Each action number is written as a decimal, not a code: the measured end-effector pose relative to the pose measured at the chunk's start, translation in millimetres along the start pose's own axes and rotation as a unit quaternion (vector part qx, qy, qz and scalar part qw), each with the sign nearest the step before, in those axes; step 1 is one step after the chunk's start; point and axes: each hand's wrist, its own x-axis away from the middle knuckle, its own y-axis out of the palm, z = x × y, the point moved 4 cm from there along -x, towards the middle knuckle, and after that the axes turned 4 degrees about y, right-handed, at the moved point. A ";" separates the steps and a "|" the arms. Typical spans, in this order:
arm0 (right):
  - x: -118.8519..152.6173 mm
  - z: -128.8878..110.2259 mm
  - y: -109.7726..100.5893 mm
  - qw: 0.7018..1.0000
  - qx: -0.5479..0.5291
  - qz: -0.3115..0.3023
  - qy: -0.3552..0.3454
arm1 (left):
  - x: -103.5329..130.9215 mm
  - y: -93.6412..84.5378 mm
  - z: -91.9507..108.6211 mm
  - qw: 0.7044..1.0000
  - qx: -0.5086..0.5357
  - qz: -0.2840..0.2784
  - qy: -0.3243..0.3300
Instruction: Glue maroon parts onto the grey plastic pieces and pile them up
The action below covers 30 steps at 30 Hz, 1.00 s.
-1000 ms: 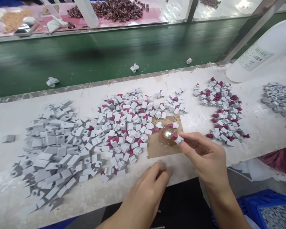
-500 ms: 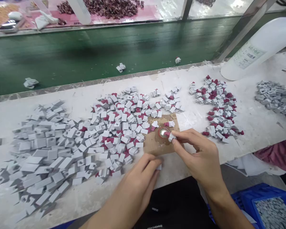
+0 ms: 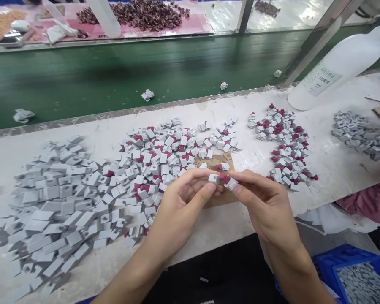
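Between the fingertips of my left hand (image 3: 191, 192) is a small light grey plastic block (image 3: 213, 178). My right hand (image 3: 261, 196) pinches a grey-and-maroon plastic piece (image 3: 230, 181), its maroon end turned toward the grey block. The two pieces are close together or touching; I cannot tell whether they are joined. Both hands are held above a brown cardboard piece (image 3: 217, 202). Another grey-and-maroon piece (image 3: 222, 166) lies on the cardboard just beyond my fingers. The round metal cap seen before on the cardboard is hidden by my hands.
Left lies a big heap of grey blocks (image 3: 63, 202), merging with grey-and-maroon pieces (image 3: 163, 156). More assembled pieces (image 3: 288, 143) and a grey pile (image 3: 361, 133) are at right. A white bottle (image 3: 332, 69) stands by the green belt (image 3: 114, 76). Blue crate (image 3: 335, 264) lower right.
My left hand has risen from the table edge with a grey block and met my right hand. The maroon-tipped piece has left the metal cap. Pieces on the belt have shifted left.
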 end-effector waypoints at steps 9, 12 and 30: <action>-0.3 -2.4 -6.4 0.999 0.049 0.014 0.007 | -7.0 7.1 -0.1 0.999 0.004 -0.040 -0.007; -0.2 -8.9 -5.8 0.997 0.078 0.008 0.004 | -3.7 8.3 3.1 0.998 -0.041 -0.038 0.015; -291.7 -28.6 49.5 0.898 0.436 0.054 -0.010 | -69.7 -67.6 92.4 0.913 -0.379 0.092 0.121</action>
